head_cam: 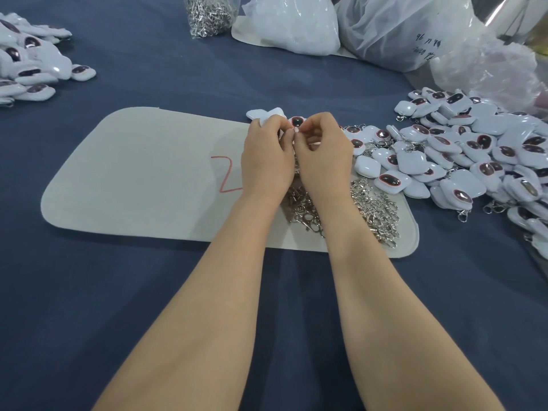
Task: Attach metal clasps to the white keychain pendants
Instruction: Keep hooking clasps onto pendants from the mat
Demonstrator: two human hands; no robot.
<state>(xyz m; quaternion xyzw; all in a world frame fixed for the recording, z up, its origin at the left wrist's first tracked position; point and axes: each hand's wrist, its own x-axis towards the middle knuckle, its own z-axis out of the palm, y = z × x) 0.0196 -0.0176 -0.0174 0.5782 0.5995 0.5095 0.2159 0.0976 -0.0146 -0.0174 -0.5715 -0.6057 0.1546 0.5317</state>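
Soft, even light fills the scene, fairly bright, with a cool bluish cast over the counter (89, 292). It seems to fall from overhead: shadows are faint, no more than a pale smudge on the grey mat (133, 173) beside the forearms (207, 292). Small white glints sit on the glossy pendants (444, 149) at right, and broader sheen on the plastic bags (400, 31) at the back. The middle is reasonably sharp; the heaps near the left and right edges look softer and stretched by the wide lens.
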